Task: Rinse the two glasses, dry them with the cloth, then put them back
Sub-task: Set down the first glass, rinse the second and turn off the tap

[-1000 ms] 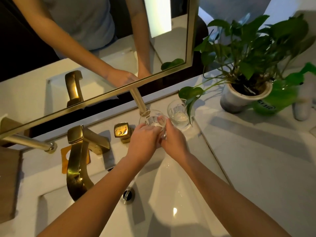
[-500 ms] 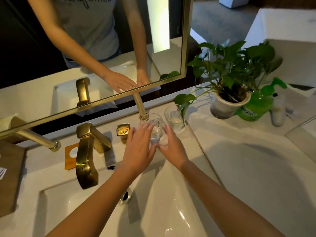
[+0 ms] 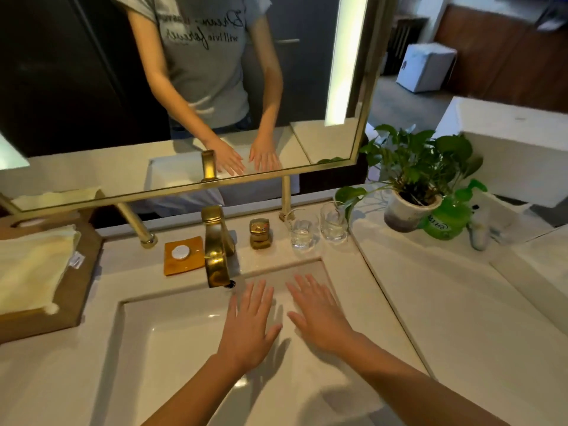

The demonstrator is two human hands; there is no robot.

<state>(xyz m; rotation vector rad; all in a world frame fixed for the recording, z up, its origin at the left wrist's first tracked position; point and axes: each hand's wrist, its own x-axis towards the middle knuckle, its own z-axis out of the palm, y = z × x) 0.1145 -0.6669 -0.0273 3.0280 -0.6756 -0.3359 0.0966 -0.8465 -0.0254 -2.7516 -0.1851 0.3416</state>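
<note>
Two clear glasses stand upright side by side on the counter behind the sink's back right corner, the left glass [image 3: 301, 232] and the right glass [image 3: 333, 222]. My left hand [image 3: 248, 327] and my right hand [image 3: 319, 318] hover flat over the basin, fingers straight and spread, holding nothing, well short of the glasses. A pale yellow cloth [image 3: 32, 265] lies folded on a brown tray [image 3: 78, 290] at the far left.
A gold faucet [image 3: 216, 247] and gold knob [image 3: 260, 233] stand behind the white sink [image 3: 172, 339]. An orange soap dish [image 3: 183, 255] sits left of the faucet. A potted plant [image 3: 412, 186], a green bottle [image 3: 445, 219] and a mirror [image 3: 184, 87] line the back.
Both hands let go of the left glass, leaving it standing beside the other, and pulled back toward me over the basin with fingers spread. The view also tilted up and widened.
</note>
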